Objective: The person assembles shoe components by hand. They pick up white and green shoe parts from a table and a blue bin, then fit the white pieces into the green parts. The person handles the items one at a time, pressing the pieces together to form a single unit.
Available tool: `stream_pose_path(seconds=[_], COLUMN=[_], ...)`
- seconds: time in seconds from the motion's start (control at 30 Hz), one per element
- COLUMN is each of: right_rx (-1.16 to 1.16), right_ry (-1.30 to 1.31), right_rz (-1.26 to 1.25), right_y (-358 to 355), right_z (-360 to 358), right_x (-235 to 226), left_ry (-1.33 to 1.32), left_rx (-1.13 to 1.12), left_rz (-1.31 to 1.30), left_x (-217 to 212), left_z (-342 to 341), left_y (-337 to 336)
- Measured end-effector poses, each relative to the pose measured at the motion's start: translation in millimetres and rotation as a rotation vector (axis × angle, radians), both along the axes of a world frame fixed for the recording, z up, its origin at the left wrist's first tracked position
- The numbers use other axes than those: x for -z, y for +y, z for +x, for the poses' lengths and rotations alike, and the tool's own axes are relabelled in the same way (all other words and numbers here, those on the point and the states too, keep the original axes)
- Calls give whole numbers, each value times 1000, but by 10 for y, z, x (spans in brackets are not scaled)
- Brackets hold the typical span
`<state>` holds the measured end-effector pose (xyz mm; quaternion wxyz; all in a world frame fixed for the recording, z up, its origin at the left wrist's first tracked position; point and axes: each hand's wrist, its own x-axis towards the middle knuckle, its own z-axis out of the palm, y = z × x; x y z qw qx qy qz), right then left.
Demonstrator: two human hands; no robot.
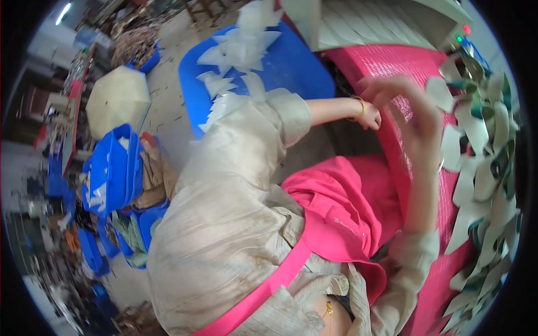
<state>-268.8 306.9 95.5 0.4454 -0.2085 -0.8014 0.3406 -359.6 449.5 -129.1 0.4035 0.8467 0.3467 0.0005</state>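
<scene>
My left hand [369, 115], a yellow bracelet at its wrist, hangs by the near edge of a pink textured tabletop [386, 67]. Its fingers are curled in, and nothing shows in them. Raised over the same tabletop is my right hand [412, 109], blurred by motion. Its fingers arch toward the left with a gap between them and the thumb, and I see nothing held. Many pale, curved cut pieces [473, 131], some with green undersides, lie overlapping along the table's right side, close to my right hand.
A large blue tub [302, 67] with white jagged cut pieces [241, 47] stands beyond my left arm. A pale grey housing [386, 25] sits at the table's far end. Stacked blue crates [115, 168] and a cream umbrella-like shape [119, 101] are on the left.
</scene>
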Motion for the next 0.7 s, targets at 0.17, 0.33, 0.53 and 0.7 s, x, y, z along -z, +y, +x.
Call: stream_pose_path(seconds=[0.17,0.33,0.53,0.7], right_rx=[-749,-693,-693,-706], right_ry=[-58,40,208,235], right_rz=[107,9,3,-76], right_y=[-975,-1071,-1119,-1048], right_z=[-609,-644,-680,-673], right_x=[-162,-119,-136,-107], left_ry=[80,143,175,96], left_rx=[-81,-143,-55,-90], left_rz=[-175,-218,-214,-191], left_x=[149,543,716,810], left_z=[-358,-702,-845,-1130], left_y=[-184,-219,-361,-762])
